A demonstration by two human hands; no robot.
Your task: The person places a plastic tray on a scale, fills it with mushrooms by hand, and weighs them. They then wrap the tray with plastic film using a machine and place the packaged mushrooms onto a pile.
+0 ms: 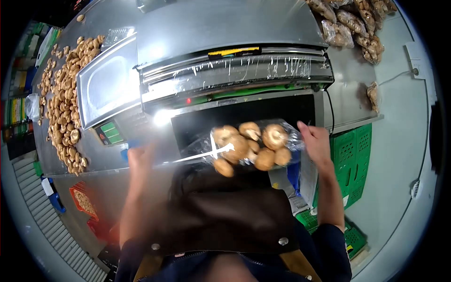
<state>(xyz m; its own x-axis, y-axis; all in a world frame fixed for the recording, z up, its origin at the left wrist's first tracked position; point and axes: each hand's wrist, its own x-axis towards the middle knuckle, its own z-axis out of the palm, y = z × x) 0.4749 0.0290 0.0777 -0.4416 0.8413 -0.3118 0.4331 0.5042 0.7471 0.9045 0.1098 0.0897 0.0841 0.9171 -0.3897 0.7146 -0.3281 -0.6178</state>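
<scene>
Several brown mushrooms (251,143) lie in clear plastic film (293,136), in front of the wrapping machine (235,70) and close to my body. My right hand (315,143) is closed on the film at the right end of this pack. On the other side my left hand (142,160) is closed and blurred by motion. From the pack a strip of film stretches taut toward it. The underside of the pack is hidden. Behind the pack is the machine's black plate (202,124), partly covered by it.
Loose mushrooms (66,103) are heaped on the steel table at left, beside a metal tray (108,80). Wrapped mushroom packs (350,28) lie at the back right. Green crates (350,160) stand at right, below the table. A red crate (84,202) is low at left.
</scene>
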